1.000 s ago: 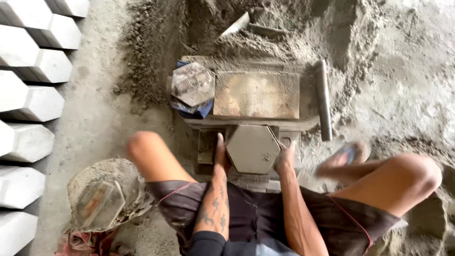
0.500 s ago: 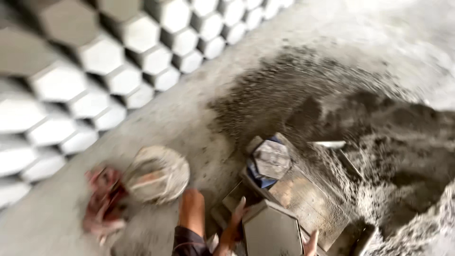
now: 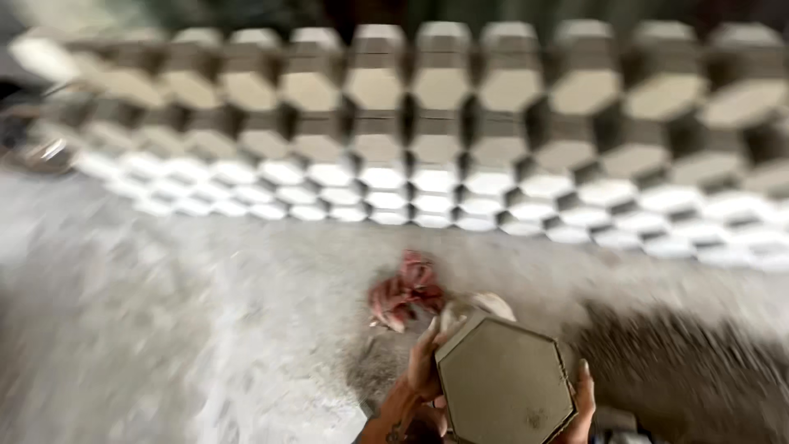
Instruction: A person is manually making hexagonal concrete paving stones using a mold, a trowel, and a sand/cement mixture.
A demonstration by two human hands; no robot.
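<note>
A grey hexagonal block [image 3: 503, 380] is held up in front of me at the bottom of the head view. My left hand [image 3: 425, 364] grips its left edge and my right hand [image 3: 582, 400] grips its right edge. Just past the block, on the sandy floor, lie a red crumpled cloth [image 3: 404, 292] and a pale rounded lump [image 3: 485, 305] that the block partly hides. The whole frame is blurred by motion.
Several rows of hexagonal blocks [image 3: 444, 140] stand packed together across the far side, pale ones in front and darker ones behind. Grey gritty floor [image 3: 181, 329] spreads to the left. A dark patch of damp sand [image 3: 682, 362] lies at the right.
The view has swung left, away from the press and sand pile, toward the rows of blocks. Both hands have lifted the hexagonal block off the press and carry it.
</note>
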